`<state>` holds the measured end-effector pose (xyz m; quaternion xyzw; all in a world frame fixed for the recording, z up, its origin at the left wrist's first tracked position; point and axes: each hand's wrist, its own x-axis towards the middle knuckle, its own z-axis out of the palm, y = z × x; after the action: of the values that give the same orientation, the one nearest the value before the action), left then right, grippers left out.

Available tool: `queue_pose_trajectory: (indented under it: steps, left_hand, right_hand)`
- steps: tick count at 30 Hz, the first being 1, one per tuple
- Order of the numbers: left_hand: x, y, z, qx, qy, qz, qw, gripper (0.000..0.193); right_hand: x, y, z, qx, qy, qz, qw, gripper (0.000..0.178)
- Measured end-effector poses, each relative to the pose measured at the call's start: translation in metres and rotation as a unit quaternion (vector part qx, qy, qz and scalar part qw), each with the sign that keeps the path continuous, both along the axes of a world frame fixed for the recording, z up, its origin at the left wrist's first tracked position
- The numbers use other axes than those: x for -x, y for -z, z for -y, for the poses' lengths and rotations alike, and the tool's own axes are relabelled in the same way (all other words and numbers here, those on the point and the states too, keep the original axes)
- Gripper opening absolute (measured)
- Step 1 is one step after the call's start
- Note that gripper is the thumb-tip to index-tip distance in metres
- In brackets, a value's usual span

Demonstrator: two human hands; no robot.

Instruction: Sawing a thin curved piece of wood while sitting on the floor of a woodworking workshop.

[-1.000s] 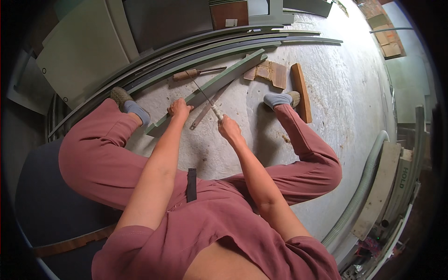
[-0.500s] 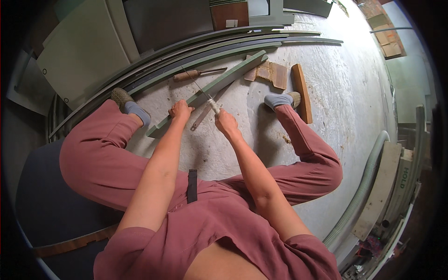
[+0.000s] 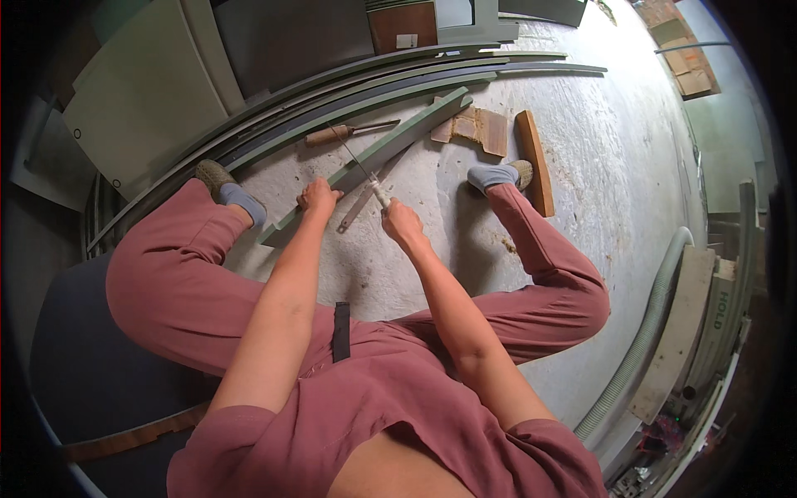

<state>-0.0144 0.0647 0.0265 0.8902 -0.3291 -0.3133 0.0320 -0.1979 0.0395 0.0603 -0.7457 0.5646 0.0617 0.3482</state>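
My left hand (image 3: 319, 199) is closed around the near part of a long green metal profile (image 3: 383, 153) that lies slantwise on the floor between my feet. In my right hand (image 3: 403, 222) is a thin-bladed saw-like tool (image 3: 381, 192) with a pale, wrapped-looking handle. Its narrow blade lies across the profile, pointing away to the left; its teeth, if any, are too small to see. Partly under the profile is a flat metal strip (image 3: 353, 214) with a hole in its near end. Beyond the profile rests a wooden-handled tool (image 3: 329, 135) with a slim dark shaft.
Several long metal profiles (image 3: 349, 100) lie along the far left, before leaning panels (image 3: 149, 100). A brown wooden piece (image 3: 490, 133) and a wooden block (image 3: 535, 166) lie near my right foot (image 3: 498, 176). A ribbed hose (image 3: 639, 349) and boards (image 3: 677, 332) stand at right.
My right hand has drawn the thin-bladed tool slightly back toward me across the profile. My left hand keeps its hold, and the profile stays in place.
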Motion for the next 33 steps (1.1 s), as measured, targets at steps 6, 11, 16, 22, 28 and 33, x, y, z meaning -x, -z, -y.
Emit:
queue_pose_trajectory:
  steps: [6,11,16,22,28,33]
  left_hand:
    - [-0.002,0.006,-0.002,-0.004,0.007,-0.013,1.0,0.04]
    - [-0.014,0.01,0.0,-0.012,0.006,-0.022,1.0,0.041]
    - [-0.018,0.004,0.001,-0.002,0.01,-0.034,0.999,0.043]
    - [-0.006,0.007,0.001,-0.01,-0.001,-0.004,1.0,0.044]
    - [-0.007,0.008,0.001,-0.02,-0.001,-0.025,0.999,0.043]
    - [-0.014,0.006,0.002,-0.026,-0.004,-0.033,0.999,0.046]
  right_hand:
    - [0.0,0.003,-0.002,-0.002,-0.002,0.001,1.0,0.022]
    - [0.029,-0.002,-0.02,-0.04,0.016,-0.031,0.999,0.026]
    - [0.022,-0.005,-0.014,-0.037,0.015,-0.033,0.999,0.024]
    - [0.001,-0.006,0.0,-0.023,0.002,-0.013,1.0,0.024]
    - [0.002,-0.002,-0.002,-0.024,0.004,-0.01,1.0,0.025]
    - [0.029,-0.006,-0.015,-0.046,0.013,-0.04,0.998,0.026]
